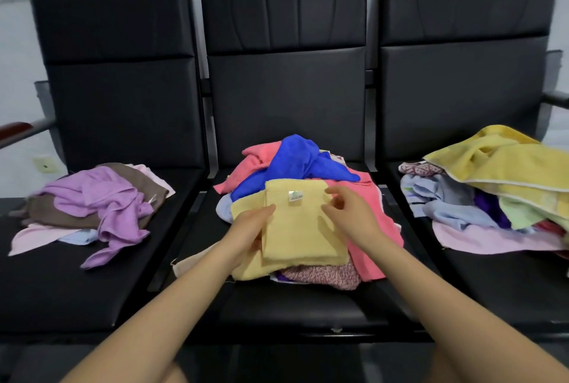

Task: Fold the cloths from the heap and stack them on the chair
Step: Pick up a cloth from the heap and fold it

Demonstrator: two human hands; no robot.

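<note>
Folded yellow cloth [300, 225], white tag up, flat atop mixed heap [295, 164] on middle black chair [286, 90]
</note>
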